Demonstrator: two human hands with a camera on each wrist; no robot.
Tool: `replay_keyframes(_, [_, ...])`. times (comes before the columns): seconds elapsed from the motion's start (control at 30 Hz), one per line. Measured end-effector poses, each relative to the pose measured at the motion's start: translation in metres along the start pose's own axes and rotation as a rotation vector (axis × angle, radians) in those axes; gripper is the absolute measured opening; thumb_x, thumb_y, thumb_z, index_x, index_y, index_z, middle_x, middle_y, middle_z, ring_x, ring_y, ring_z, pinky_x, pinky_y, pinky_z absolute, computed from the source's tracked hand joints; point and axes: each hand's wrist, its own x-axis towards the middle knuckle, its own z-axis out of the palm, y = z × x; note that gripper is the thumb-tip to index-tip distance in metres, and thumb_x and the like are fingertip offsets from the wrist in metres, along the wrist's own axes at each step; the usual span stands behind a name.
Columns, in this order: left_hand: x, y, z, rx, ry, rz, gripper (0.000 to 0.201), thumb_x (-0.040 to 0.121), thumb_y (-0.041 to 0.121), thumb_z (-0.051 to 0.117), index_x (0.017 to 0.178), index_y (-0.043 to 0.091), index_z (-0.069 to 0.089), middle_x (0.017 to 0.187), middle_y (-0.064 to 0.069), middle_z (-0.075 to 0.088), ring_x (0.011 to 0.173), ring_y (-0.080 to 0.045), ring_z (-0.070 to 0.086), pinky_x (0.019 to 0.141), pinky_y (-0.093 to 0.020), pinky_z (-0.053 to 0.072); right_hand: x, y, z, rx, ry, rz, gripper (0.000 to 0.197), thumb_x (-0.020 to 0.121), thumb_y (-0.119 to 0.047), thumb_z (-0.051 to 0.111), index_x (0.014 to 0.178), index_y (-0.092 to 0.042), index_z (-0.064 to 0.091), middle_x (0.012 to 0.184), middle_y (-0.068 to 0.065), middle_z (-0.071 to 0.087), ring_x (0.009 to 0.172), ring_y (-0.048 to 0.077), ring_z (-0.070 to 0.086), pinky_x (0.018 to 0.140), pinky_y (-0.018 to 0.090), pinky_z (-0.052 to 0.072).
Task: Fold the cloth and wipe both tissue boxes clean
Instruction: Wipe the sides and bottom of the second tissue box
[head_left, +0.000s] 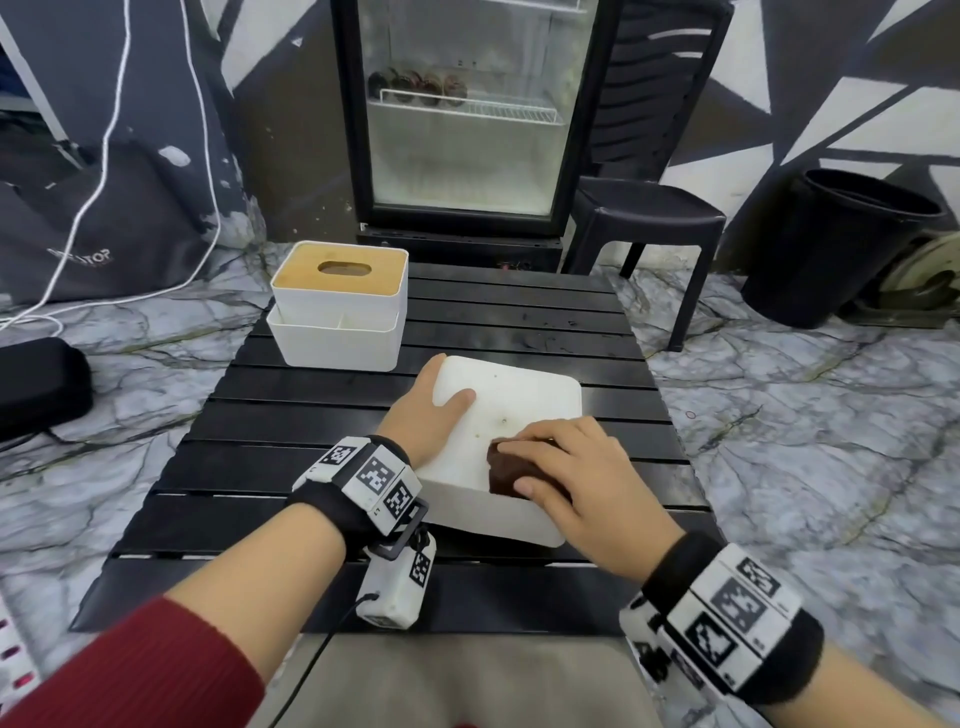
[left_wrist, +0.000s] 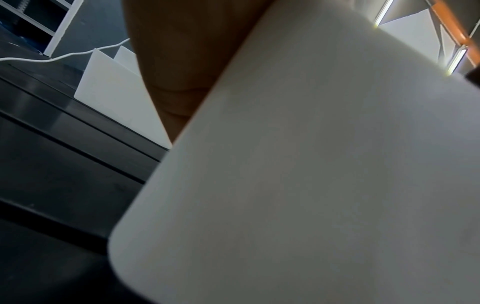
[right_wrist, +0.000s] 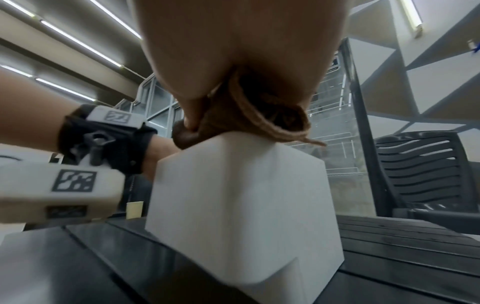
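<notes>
A white tissue box (head_left: 514, 410) lies with a plain face up in the middle of the black slatted table (head_left: 519, 317). My left hand (head_left: 431, 410) grips its left edge, thumb on top. My right hand (head_left: 566, 467) holds a folded brown cloth (head_left: 506, 470) pressed on the box's near right corner. In the right wrist view the cloth (right_wrist: 262, 115) is bunched under my palm on top of the box (right_wrist: 241, 195). The left wrist view is filled by the box's side (left_wrist: 311, 174). A second white box with a wooden lid (head_left: 340, 275) stands at the table's far left.
A glass-door fridge (head_left: 467, 114) stands behind the table, with a black plastic chair (head_left: 649, 208) to its right and a black bin (head_left: 847, 244) further right. White cables (head_left: 104, 156) and a dark case (head_left: 36, 384) lie on the marble floor at left.
</notes>
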Motion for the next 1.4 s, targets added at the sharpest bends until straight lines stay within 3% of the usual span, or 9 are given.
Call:
replay_keyframes(0.13, [-0.001, 0.001, 0.0, 0.004, 0.005, 0.017, 0.06, 0.096, 0.041, 0.044, 0.148, 0.032, 0.014, 0.142, -0.006, 0.044, 0.124, -0.028, 0.045, 0.09, -0.027, 0.03, -0.003, -0.002, 0.008, -0.064, -0.014, 0.005, 0.037, 0.091, -0.041, 0.043, 0.126, -0.034, 0.049, 0.124, -0.012, 0.048, 0.11, 0.015, 0.039, 0.081, 0.027, 0.026])
replay_keyframes(0.3, [-0.001, 0.002, -0.001, 0.007, 0.009, 0.022, 0.058, 0.096, 0.039, 0.044, 0.147, 0.032, 0.018, 0.142, -0.006, 0.044, 0.125, -0.028, 0.044, 0.095, -0.031, 0.032, 0.014, 0.013, 0.007, -0.004, 0.007, 0.03, 0.034, 0.091, -0.036, 0.049, 0.125, -0.037, 0.05, 0.122, -0.013, 0.047, 0.11, 0.014, 0.036, 0.087, 0.03, 0.028])
replay_keyframes(0.43, [-0.002, 0.002, -0.002, 0.002, 0.008, 0.041, 0.056, 0.096, 0.038, 0.046, 0.146, 0.031, 0.021, 0.139, -0.004, 0.047, 0.123, -0.026, 0.046, 0.094, -0.03, 0.033, 0.034, 0.028, 0.007, 0.003, 0.033, 0.069, 0.033, 0.091, -0.035, 0.05, 0.124, -0.038, 0.052, 0.12, -0.013, 0.047, 0.109, 0.013, 0.034, 0.082, 0.028, 0.022])
replay_keyframes(0.63, [-0.002, 0.001, -0.002, 0.01, 0.012, 0.034, 0.058, 0.095, 0.04, 0.046, 0.147, 0.031, 0.021, 0.139, -0.003, 0.047, 0.121, -0.026, 0.047, 0.094, -0.031, 0.036, 0.059, 0.047, 0.005, 0.017, 0.058, 0.116, 0.032, 0.091, -0.033, 0.05, 0.122, -0.036, 0.054, 0.12, -0.011, 0.049, 0.108, 0.016, 0.036, 0.085, 0.029, 0.021])
replay_keyframes(0.83, [0.001, 0.0, -0.001, -0.004, 0.013, 0.038, 0.056, 0.095, 0.04, 0.046, 0.145, 0.034, 0.022, 0.132, -0.001, 0.05, 0.101, -0.017, 0.046, 0.084, -0.027, 0.034, 0.075, 0.057, 0.004, 0.035, 0.055, 0.167, 0.032, 0.092, -0.033, 0.049, 0.123, -0.038, 0.053, 0.121, -0.012, 0.047, 0.112, 0.014, 0.033, 0.091, 0.03, 0.019])
replay_keyframes(1.0, [0.0, 0.002, -0.001, 0.016, 0.027, 0.029, 0.059, 0.095, 0.041, 0.045, 0.147, 0.033, 0.019, 0.137, -0.002, 0.049, 0.112, -0.021, 0.049, 0.085, -0.027, 0.033, 0.082, 0.06, 0.003, 0.092, 0.032, 0.239, 0.033, 0.092, -0.033, 0.047, 0.125, -0.037, 0.051, 0.126, -0.01, 0.045, 0.117, 0.017, 0.04, 0.1, 0.042, 0.029])
replay_keyframes(1.17, [-0.008, 0.006, -0.003, 0.009, 0.042, -0.004, 0.07, 0.093, 0.048, 0.047, 0.15, 0.031, 0.011, 0.147, -0.003, 0.04, 0.129, -0.026, 0.043, 0.092, -0.029, 0.032, 0.081, 0.057, 0.005, 0.076, 0.044, 0.277, 0.033, 0.093, -0.036, 0.046, 0.126, -0.039, 0.049, 0.125, -0.009, 0.046, 0.114, 0.021, 0.043, 0.097, 0.04, 0.028])
replay_keyframes(1.3, [-0.025, 0.003, -0.01, -0.019, -0.011, 0.016, 0.097, 0.077, 0.063, 0.059, 0.151, 0.029, 0.004, 0.149, 0.003, 0.038, 0.13, -0.022, 0.043, 0.094, -0.029, 0.035, 0.079, 0.053, 0.008, 0.035, 0.075, 0.339, 0.035, 0.093, -0.037, 0.044, 0.128, -0.038, 0.047, 0.123, -0.006, 0.046, 0.109, 0.024, 0.044, 0.091, 0.038, 0.03])
replay_keyframes(1.4, [-0.04, -0.002, -0.015, -0.002, -0.073, 0.063, 0.116, 0.066, 0.059, 0.073, 0.151, 0.029, 0.0, 0.151, 0.01, 0.031, 0.135, -0.015, 0.036, 0.092, -0.025, 0.03, 0.074, 0.046, 0.012, 0.003, 0.117, 0.417, 0.035, 0.094, -0.039, 0.042, 0.128, -0.035, 0.047, 0.121, -0.003, 0.046, 0.103, 0.029, 0.046, 0.083, 0.034, 0.031])
